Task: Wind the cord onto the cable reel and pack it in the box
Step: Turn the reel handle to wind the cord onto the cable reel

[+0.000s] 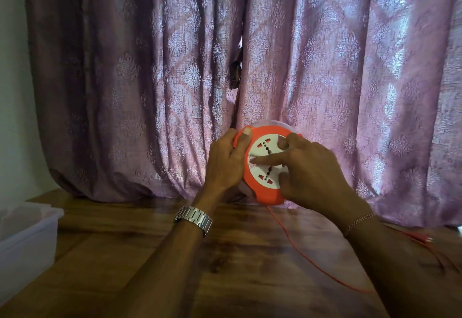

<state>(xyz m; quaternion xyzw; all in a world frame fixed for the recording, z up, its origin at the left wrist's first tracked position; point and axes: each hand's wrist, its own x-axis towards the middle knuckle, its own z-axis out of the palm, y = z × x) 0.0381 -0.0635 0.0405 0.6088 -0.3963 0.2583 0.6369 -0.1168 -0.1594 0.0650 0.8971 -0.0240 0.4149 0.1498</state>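
Note:
An orange cable reel (265,194) with a white socket face is held upright above the wooden table, its face turned toward me. My left hand (226,162) grips its left rim, thumb on the orange edge. My right hand (310,167) lies on the white face, the index finger stretched across the middle and other fingertips pressing the disc. An orange cord (295,242) hangs from the reel's underside and runs across the table to the right, where its far end lies blurred near the curtain. The translucent plastic box (27,232) stands open at the left edge.
A purple patterned curtain (175,80) hangs right behind the reel and bunches onto the wooden table (225,267). A pale wall shows at the far left. My left wrist wears a metal watch, my right wrist a thin bracelet.

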